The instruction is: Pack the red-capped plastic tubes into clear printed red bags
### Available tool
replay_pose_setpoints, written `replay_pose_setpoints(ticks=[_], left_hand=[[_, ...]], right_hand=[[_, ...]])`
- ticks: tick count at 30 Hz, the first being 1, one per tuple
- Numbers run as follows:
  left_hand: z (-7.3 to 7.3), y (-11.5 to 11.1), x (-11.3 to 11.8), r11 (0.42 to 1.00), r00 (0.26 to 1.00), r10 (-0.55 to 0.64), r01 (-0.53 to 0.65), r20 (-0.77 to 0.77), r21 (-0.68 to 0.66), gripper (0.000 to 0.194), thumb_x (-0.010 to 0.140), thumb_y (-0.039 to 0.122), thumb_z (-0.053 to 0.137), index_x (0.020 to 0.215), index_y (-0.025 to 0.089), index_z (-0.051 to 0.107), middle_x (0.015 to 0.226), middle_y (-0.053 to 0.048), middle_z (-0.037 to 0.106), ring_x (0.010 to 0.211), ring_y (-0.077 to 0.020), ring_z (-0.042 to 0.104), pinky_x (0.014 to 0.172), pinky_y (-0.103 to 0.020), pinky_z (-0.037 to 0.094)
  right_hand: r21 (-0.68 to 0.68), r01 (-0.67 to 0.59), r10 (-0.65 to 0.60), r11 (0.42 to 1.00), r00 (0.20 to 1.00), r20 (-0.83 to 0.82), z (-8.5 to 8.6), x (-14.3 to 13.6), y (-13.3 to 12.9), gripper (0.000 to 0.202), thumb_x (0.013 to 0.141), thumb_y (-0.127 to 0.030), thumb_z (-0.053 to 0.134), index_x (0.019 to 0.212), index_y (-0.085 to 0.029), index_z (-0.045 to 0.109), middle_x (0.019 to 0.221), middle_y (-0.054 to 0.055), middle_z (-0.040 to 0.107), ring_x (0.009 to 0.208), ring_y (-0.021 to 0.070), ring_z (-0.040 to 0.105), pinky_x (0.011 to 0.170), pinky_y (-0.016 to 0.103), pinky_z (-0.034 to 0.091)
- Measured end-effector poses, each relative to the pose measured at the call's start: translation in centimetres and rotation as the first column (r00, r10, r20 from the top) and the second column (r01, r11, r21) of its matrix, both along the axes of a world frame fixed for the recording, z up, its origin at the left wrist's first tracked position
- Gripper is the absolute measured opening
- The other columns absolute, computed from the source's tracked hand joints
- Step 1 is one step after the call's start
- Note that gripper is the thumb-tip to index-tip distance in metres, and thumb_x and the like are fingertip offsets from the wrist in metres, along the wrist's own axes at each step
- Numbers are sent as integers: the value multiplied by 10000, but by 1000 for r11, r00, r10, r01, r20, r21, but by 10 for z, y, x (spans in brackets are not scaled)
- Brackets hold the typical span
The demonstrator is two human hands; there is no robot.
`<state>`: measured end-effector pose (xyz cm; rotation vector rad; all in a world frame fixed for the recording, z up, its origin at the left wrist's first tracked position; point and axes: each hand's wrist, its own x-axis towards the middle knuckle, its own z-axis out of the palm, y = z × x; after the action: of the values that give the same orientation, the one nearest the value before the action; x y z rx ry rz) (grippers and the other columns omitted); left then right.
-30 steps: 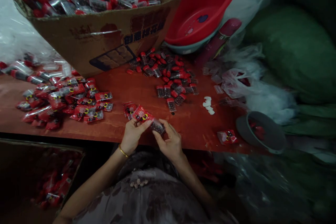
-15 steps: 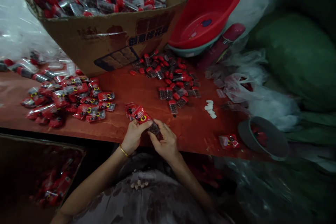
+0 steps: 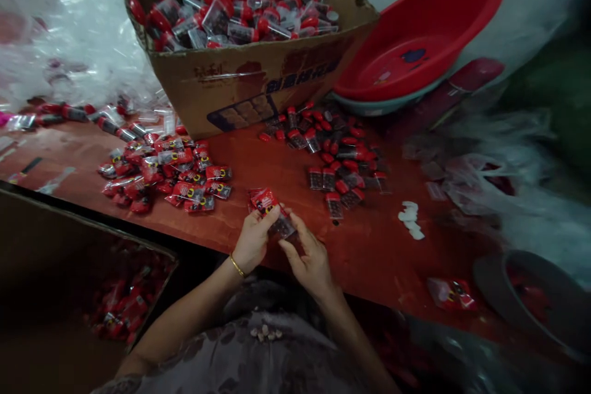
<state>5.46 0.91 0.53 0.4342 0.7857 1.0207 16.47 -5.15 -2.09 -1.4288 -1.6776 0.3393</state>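
Note:
My left hand (image 3: 253, 239) is closed on a small red printed packet (image 3: 266, 202), its thumb pressed on the front. From the packet's lower end shows a clear container (image 3: 284, 228) with dark contents. The fingers of my right hand (image 3: 310, 258) touch the container's right side, and the thumb curves below its end. Just behind the held packet, more red packaging (image 3: 253, 193) is partly hidden. To the left lies a heap of filled red packets (image 3: 161, 172). Beyond my right hand are small red-capped clear containers (image 3: 333, 180) with dark contents.
A cardboard box (image 3: 203, 83) full of red-capped containers stands at the back of the red-brown table (image 3: 240, 154). A red basin (image 3: 443, 31) leans right of it. White pieces (image 3: 410, 220), a loose packet (image 3: 451, 294) and a grey bowl (image 3: 489, 286) lie right. A lower-left carton (image 3: 87, 228) holds red packets.
The view has swung left, so the table and box appear farther right. Both hands stay at the packet, with little visible change in their grip.

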Motion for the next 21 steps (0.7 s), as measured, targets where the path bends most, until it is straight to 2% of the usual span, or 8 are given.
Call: replay_pose_setpoints(ticks=[4, 7, 10, 12, 15, 17, 18, 21], left_hand=[[-6, -7, 0, 995, 994, -101, 102, 33, -18, 364, 543, 402, 811, 735, 131, 663, 685, -15, 669, 609, -102, 592, 607, -217, 454], [-14, -13, 3, 991, 991, -131, 131, 13, -8, 346, 568, 390, 802, 746, 130, 659, 702, -20, 667, 630, -102, 600, 609, -208, 460], [-15, -8, -4, 989, 988, -146, 146, -51, -2, 322, 579, 369, 801, 725, 126, 647, 663, -15, 650, 620, -104, 605, 614, -206, 471], [-10, 7, -21, 992, 987, -128, 128, -96, -4, 295, 596, 325, 796, 747, 126, 638, 685, -25, 658, 664, -128, 630, 639, -221, 492], [7, 49, -64, 998, 988, 63, -64, -142, -6, 170, 703, 244, 712, 765, 138, 595, 789, -54, 677, 804, -174, 659, 756, -285, 522], [19, 81, -96, 955, 949, 284, -294, -139, -51, 185, 824, 334, 562, 774, 156, 558, 811, -68, 672, 833, -183, 661, 744, -294, 532], [24, 95, -108, 932, 931, 344, -354, -118, -75, 270, 867, 410, 461, 830, 160, 555, 860, -87, 670, 876, -198, 657, 726, -304, 539], [28, 119, -120, 917, 915, 387, -395, -114, -55, 415, 865, 528, 346, 899, 157, 529, 993, -135, 643, 976, -223, 635, 721, -307, 541]], right_hand=[[-106, 41, -58, 994, 984, -166, -5, 5, 1, 370, 869, -281, 527, 1236, -237, 520, 971, 31, 695, 792, 156, 676, 736, 280, 555], [-134, 78, -106, 988, 969, -222, -9, 1, 8, 343, 834, -322, 572, 1164, -229, 578, 779, -13, 681, 637, 131, 646, 649, 248, 542], [-123, 66, -89, 990, 978, -189, -7, -5, 16, 310, 833, -343, 575, 1116, -219, 611, 688, -32, 650, 597, 123, 620, 635, 235, 520], [-64, 85, -91, 994, 991, -99, -4, 1, 21, 300, 852, -348, 554, 1109, -205, 612, 689, -22, 650, 638, 133, 619, 690, 250, 508], [24, 250, -251, 968, 962, 111, -2, 35, 25, 304, 883, -359, 500, 1095, -170, 609, 783, 41, 676, 753, 176, 612, 777, 316, 481], [46, 417, -411, 908, 862, 297, -6, 68, 26, 331, 871, -386, 497, 1068, -151, 621, 926, 111, 678, 854, 231, 586, 803, 381, 457], [33, 500, -474, 865, 796, 377, -10, 83, 26, 336, 869, -379, 492, 1068, -142, 622, 986, 136, 668, 893, 254, 570, 814, 407, 441], [5, 602, -516, 798, 681, 520, -26, 106, 28, 298, 864, -325, 481, 1040, -139, 635, 1110, 167, 629, 960, 295, 533, 809, 448, 412]])
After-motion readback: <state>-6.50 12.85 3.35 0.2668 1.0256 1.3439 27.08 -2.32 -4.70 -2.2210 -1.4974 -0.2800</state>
